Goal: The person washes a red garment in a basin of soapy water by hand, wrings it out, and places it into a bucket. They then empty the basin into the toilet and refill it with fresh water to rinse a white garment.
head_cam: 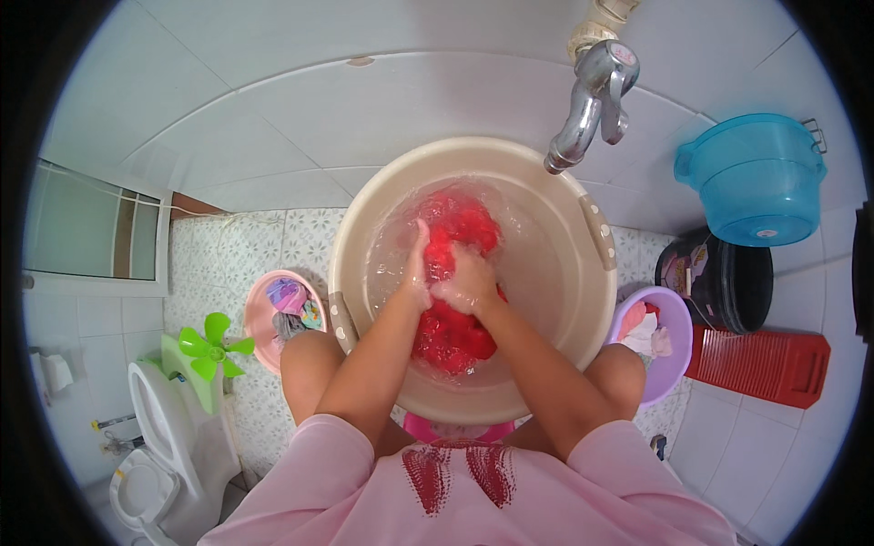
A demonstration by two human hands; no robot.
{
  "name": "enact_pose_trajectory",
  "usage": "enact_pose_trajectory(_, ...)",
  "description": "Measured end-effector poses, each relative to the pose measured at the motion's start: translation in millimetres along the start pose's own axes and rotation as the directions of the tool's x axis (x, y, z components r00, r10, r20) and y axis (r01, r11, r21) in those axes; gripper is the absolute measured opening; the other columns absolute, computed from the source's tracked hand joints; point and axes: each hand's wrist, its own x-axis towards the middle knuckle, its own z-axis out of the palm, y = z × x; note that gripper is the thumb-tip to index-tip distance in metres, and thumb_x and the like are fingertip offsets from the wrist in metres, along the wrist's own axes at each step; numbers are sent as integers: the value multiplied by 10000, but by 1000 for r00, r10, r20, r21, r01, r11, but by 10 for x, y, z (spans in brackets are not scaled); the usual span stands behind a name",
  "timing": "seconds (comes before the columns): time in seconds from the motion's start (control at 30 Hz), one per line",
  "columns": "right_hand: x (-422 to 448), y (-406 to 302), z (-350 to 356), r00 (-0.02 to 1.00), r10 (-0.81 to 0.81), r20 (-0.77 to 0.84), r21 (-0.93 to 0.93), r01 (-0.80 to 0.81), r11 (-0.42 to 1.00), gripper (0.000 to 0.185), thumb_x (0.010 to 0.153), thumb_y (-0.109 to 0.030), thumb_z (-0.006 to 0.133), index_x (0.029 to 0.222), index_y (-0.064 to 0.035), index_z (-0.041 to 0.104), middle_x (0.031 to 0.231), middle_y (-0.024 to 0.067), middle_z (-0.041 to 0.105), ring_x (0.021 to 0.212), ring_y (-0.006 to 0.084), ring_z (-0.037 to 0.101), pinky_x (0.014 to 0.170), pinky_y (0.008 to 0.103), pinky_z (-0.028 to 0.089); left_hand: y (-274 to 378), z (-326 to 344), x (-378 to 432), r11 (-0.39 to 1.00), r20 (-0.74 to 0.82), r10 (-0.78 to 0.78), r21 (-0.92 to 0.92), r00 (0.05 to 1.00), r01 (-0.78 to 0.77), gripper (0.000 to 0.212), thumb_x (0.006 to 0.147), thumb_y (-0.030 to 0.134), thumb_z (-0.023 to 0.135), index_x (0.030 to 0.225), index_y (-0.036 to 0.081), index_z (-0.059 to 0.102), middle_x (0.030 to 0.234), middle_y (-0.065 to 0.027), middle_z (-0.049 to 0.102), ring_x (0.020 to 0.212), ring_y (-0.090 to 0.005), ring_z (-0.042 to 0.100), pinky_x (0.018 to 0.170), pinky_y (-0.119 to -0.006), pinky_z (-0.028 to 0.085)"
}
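A large beige plastic basin holds water and a wet red cloth. Both my hands are in the basin, on the cloth's middle part. My left hand lies along the cloth's left side, thumb pointing up the picture; its other fingers are largely hidden. My right hand is closed on the cloth just to the right of it, and the two hands nearly touch. Part of the cloth bulges beyond my hands, and another part lies nearer to me between my forearms. Above the basin's upper right rim hangs a chrome tap.
A pink basin with clothes stands at left, beside a green fan blade and a white toilet. At right are a purple basin with clothes, a black bucket, a red washboard and a blue tub on the wall.
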Motion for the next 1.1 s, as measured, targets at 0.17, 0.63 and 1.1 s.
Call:
enact_pose_trajectory(0.17, -310, -411, -78, 963, -265, -45, 159, 269, 950, 376, 625, -247, 661, 934, -51, 574, 932, 229, 592, 850, 414, 594, 762, 497, 482, 176, 345, -119, 926, 299, -86, -328, 950, 188, 612, 897, 541, 473, 1240, 36, 518, 1124, -156, 603, 973, -283, 610, 875, -421, 488)
enact_pose_trajectory(0.63, 202, 460, -472, 914, -13, -405, 114, 64, 991, 370, 702, -211, 658, 1052, -105, 604, 1059, 171, 581, 963, 364, 561, 836, 448, 459, 227, 221, -417, 89, -66, 278, 995, 958, 42, 846, 789, 579, 575, 1342, -34, 389, 1451, -227, 278, 1260, -384, 383, 1036, -493, 307)
enact_pose_trajectory(1.1, 193, 789, -370, 984, 171, -43, -243, -177, 954, 802, 758, -278, 648, 1453, -220, 253, 1381, 199, 356, 1257, 351, 377, 1075, 443, 283, -66, -37, -8, -456, 45, -71, 887, 996, -73, 812, 768, 530, 665, 1305, -22, 408, 1235, -227, 527, 1162, -347, 493, 949, -473, 407)
